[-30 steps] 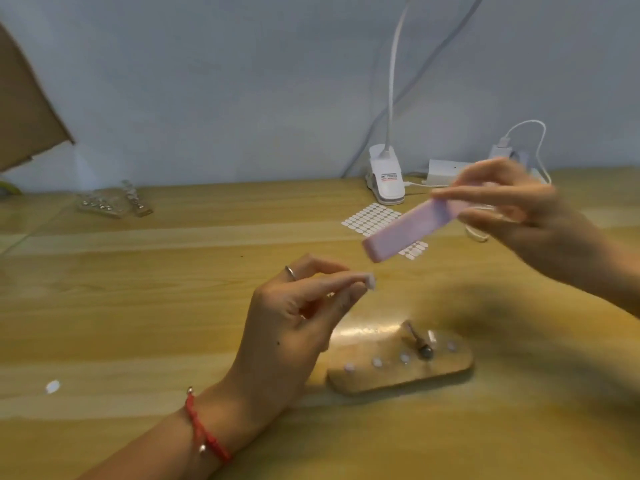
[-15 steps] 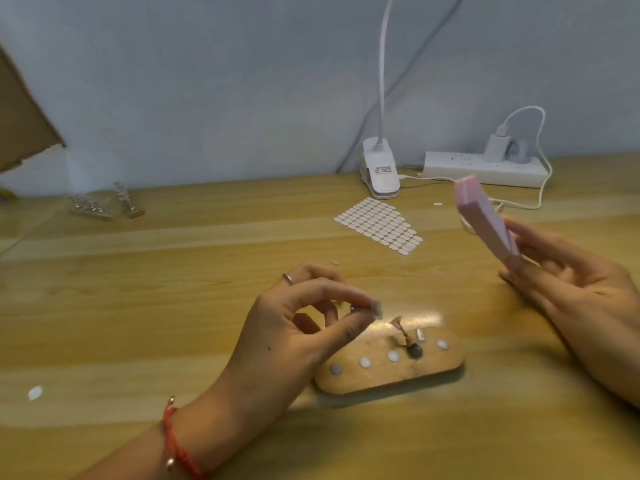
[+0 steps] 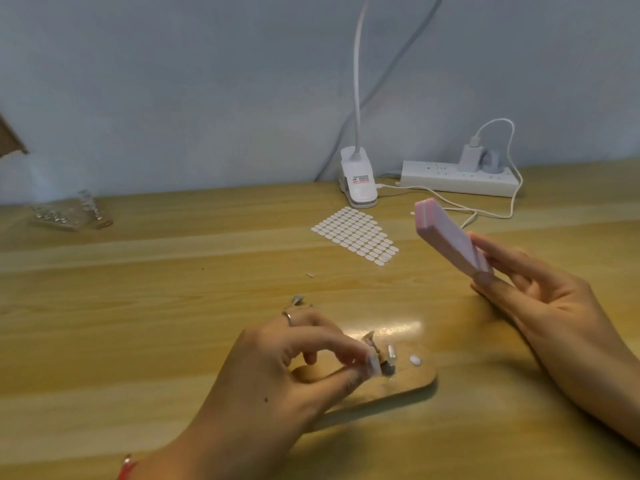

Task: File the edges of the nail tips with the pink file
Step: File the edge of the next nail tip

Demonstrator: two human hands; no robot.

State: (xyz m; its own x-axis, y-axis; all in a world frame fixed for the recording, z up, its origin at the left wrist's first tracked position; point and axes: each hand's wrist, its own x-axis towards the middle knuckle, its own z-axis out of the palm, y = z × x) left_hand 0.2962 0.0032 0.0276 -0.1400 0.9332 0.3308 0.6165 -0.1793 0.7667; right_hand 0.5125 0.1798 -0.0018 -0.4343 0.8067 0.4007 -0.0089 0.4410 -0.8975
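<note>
Pinching one nail tip [image 3: 372,364] between thumb and forefinger, the left hand [image 3: 284,368] holds it low over the wooden stand [image 3: 420,380] on the table [image 3: 173,306]. The right hand [image 3: 554,306] grips the pink file [image 3: 446,237], raised and well apart from the tip, so nothing is being filed just now. Other tips [image 3: 415,359] sit on the stand — whether finished, I cannot tell.

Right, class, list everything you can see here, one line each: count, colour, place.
pink file: one, pink, raised at right.
nail tip: one, pale, front centre, above the board.
wooden board: one, tan, front centre.
tab sheet: one, white, mid-table.
clip lamp: one, white, back centre.
power strip: one, white, back right.
clear packet: one, transparent, back left.
table: one, light wood, underneath everything.
left hand: one, front centre, fingers pinching the nail tip.
right hand: one, right side, holding the pink file.
</note>
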